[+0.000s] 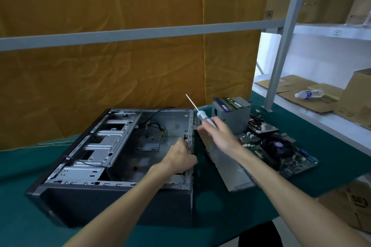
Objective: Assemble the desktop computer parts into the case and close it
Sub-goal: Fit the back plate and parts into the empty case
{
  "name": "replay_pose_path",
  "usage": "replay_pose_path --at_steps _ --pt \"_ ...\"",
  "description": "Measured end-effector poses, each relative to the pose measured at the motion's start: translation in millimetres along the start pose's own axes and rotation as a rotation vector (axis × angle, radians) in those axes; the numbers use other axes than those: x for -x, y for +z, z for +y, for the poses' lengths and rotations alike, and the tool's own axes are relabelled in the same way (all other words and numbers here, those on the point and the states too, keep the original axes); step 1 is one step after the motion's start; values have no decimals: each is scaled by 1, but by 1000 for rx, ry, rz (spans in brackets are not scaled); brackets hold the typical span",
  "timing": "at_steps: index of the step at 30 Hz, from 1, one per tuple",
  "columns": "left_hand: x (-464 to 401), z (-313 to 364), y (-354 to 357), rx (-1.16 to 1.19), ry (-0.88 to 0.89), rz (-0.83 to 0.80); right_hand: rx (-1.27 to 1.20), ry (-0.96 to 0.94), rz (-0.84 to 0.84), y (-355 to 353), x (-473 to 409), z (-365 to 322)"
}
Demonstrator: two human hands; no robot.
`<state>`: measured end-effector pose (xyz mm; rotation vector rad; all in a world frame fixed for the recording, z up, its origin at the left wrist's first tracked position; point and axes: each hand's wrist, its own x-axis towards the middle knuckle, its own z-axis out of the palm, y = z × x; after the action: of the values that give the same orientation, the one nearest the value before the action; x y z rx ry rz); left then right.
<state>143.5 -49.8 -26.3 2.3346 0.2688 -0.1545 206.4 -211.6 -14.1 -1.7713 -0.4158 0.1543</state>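
Note:
An open computer case lies on its side on the green table, its inside bare except for drive cages and a few cables. My left hand grips the case's rear edge from inside. My right hand holds a white-handled screwdriver, its tip pointing up and to the left, above the case's back right corner. A motherboard with a fan lies to the right on the table. The grey side panel lies between case and motherboard. A power supply stands behind, with memory sticks on top.
The green table cloth covers the table. An orange curtain hangs behind. A grey shelf post stands at the right, with cardboard boxes and a water bottle on the white shelf. Another box sits below the table's right edge.

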Motion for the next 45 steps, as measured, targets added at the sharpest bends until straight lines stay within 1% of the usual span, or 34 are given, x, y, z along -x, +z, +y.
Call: replay_pose_path --at_steps 2,5,7,9,12,14,16,17,19,20,21,23,25,28,30,35,38,39,41,43,45 --pt "4 1 -4 -33 6 0 188 -70 9 15 -13 -5" --pt "10 -4 -14 -132 43 -30 477 -133 -86 25 -24 -3" --pt "16 -11 -24 -150 86 -53 602 -189 -128 29 -27 -3" --pt "22 -22 -38 -167 146 -77 603 -227 -150 32 -25 -4" --pt "29 -45 -64 -236 229 -150 483 -239 -141 40 -13 -3" --pt "30 -58 -80 -321 249 -204 388 -223 -115 47 -2 -4" --pt "29 -63 -86 -395 215 -236 253 -192 -64 49 7 -3" --pt "27 -64 -84 -422 190 -238 183 -177 -7 44 12 1" --pt "22 -61 -73 -403 142 -204 112 -142 155 27 23 14" --pt "18 -59 -66 -357 126 -165 131 -118 237 15 29 24" --pt "14 -57 -59 -312 123 -111 192 -90 309 3 36 35" --pt "2 -53 -50 -262 150 -13 400 -15 400 -18 48 59" --pt "-7 -50 -48 -236 193 3 610 30 427 -28 57 80" --pt "-13 -52 -44 -176 272 -50 969 32 397 -25 62 107" --pt "-13 -56 -43 -154 304 -39 1152 77 371 -19 59 119" --pt "-10 -54 -44 -103 324 -54 1345 170 304 -14 51 127" --pt "-8 -52 -43 -83 324 -60 1405 216 278 -11 47 125" --pt "-8 -52 -43 -78 322 -62 1412 205 271 -9 43 121" --pt "-7 -52 -44 -56 321 -67 1394 91 245 -3 29 113" --pt "-6 -53 -45 -34 325 -76 1308 13 136 5 8 106" --pt "-6 -54 -45 -14 324 -76 1216 47 26 13 -11 100"
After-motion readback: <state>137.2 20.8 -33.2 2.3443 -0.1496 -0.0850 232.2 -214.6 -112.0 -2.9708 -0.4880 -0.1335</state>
